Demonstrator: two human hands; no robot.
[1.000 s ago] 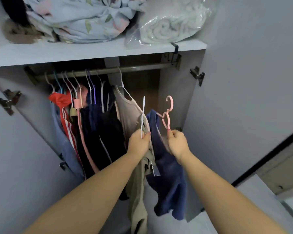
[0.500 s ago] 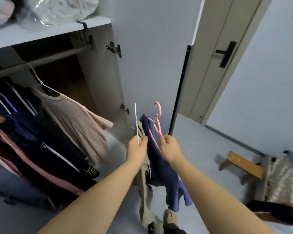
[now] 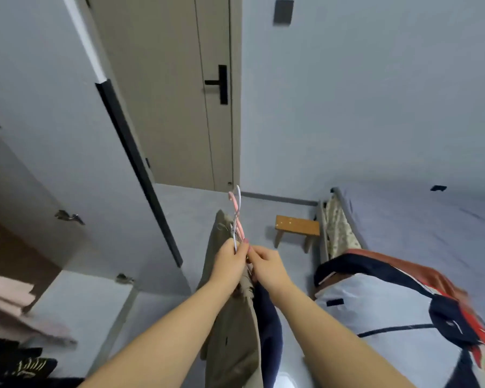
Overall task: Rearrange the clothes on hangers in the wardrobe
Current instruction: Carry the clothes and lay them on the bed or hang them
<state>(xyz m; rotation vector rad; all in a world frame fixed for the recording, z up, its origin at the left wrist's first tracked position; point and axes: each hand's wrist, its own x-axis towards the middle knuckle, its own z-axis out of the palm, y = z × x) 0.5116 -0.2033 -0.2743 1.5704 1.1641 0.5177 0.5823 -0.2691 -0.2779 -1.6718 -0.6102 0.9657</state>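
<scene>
Bedroom: door [image 3: 174, 93] ahead, bed [image 3: 417, 219] right, wardrobe [image 3: 25, 177] left | left hand [image 3: 230, 261] fingers [image 3: 242, 246] clamped on hangers [image 3: 237, 211], khaki garment [image 3: 230, 331] hanging below | right hand [image 3: 266, 268] pinching same hangers, navy garment [image 3: 269, 317] beneath | both outside wardrobe

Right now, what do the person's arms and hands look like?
The left forearm and right forearm are bare: no sleeves, watch or bracelet show. The left hand and right hand wear no gloves, and no rings are visible.

Two bare forearms showed from six o'clock up to the wrists. The left hand [image 3: 230, 261] and right hand [image 3: 266, 266] were ungloved. The left thumbnail looked pink, though blur left that uncertain.
</scene>
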